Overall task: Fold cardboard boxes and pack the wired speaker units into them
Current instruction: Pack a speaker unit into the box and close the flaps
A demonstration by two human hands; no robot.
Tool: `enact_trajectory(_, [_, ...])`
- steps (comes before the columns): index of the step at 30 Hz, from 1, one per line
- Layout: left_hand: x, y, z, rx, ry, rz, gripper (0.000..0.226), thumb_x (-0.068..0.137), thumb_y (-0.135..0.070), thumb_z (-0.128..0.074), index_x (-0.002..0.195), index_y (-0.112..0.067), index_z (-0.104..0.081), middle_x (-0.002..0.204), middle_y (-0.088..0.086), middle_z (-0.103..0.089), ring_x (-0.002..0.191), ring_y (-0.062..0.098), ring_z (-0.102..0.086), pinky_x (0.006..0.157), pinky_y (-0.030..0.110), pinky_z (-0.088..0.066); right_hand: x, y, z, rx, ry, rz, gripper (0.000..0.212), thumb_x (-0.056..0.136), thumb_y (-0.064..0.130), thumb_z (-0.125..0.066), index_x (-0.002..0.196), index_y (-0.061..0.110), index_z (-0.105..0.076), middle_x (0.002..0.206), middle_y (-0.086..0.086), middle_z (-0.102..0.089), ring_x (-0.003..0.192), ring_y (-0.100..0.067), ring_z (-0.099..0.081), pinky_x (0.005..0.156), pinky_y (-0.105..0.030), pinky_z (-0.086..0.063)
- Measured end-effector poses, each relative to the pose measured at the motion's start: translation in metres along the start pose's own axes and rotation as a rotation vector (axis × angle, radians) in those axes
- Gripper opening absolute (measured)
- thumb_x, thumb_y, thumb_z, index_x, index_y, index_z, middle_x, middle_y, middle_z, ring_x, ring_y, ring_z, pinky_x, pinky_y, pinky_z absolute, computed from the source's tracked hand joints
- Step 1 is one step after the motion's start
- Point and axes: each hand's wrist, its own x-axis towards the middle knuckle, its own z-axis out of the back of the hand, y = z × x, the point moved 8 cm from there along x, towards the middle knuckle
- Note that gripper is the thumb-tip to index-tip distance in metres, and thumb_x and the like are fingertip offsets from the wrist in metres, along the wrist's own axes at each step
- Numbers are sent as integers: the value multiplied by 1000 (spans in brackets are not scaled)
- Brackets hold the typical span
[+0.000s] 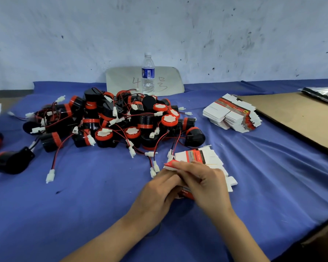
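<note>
A heap of black-and-red wired speaker units (pixel 121 121) with white plugs lies on the blue cloth (pixel 93 195). In front of it my left hand (pixel 159 191) and my right hand (pixel 203 182) both grip one red-and-white cardboard box (pixel 171 166), held just above a small pile of flat box blanks (pixel 206 157). My fingers cover most of the held box, so its shape is hard to tell. A bigger stack of flat blanks (pixel 233 116) sits at the right rear.
A water bottle (pixel 148 72) stands behind the heap before a pale board (pixel 170 80). A brown cardboard sheet (pixel 299 118) covers the table's right side, with a dark foil bag (pixel 324 93) beyond. Stray speaker units (pixel 9 161) lie at the left.
</note>
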Motion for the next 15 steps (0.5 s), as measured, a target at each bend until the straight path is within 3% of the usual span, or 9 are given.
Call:
enact_trajectory(2, [-1,-4,5,51,-67,-49,15,84,2,-68,89,-11,-63,97,-4,-61,91,9,-57,81,21,-49,-4,-1,-1,36,-33,-22,36,90,9,-66,102,42,-73,86,33,-67,87,3,-64,91,-31,-49])
enact_trajectory(4, [-2,-6,11,58,-146,-53,16,81,-2,-71,87,-14,-64,98,-7,-55,89,7,-54,79,17,-47,-5,-4,1,73,-40,-46,41,90,13,-65,97,53,-69,92,41,-63,94,2,-65,96,-28,-45])
enact_trajectory(7, [-3,5,27,7,-255,95,21,81,-14,-70,90,-28,-58,99,-14,-42,90,-1,-51,79,8,-44,-8,-6,-4,32,28,9,25,86,18,-63,101,35,-73,102,37,-63,109,10,-58,114,-31,-28])
enact_trajectory(9, [-6,17,31,-114,-278,200,26,81,-6,-72,87,-28,-59,96,-10,-47,88,3,-54,75,12,-51,-10,-8,-4,-6,60,36,22,85,18,-65,102,28,-74,107,34,-60,112,11,-55,117,-26,-21])
enact_trajectory(12, [-8,31,33,-222,-286,341,32,82,9,-68,83,-22,-59,89,-2,-54,84,10,-57,64,15,-51,-9,-13,-4,64,111,-18,32,86,11,-70,102,39,-69,101,45,-58,114,13,-53,118,-23,-16])
enact_trajectory(15, [-9,36,30,-277,-261,404,31,85,7,-66,83,-24,-60,84,-5,-59,84,8,-58,64,15,-51,-8,-15,-2,98,113,-46,39,85,9,-71,98,45,-66,99,45,-59,113,13,-53,117,-21,-16])
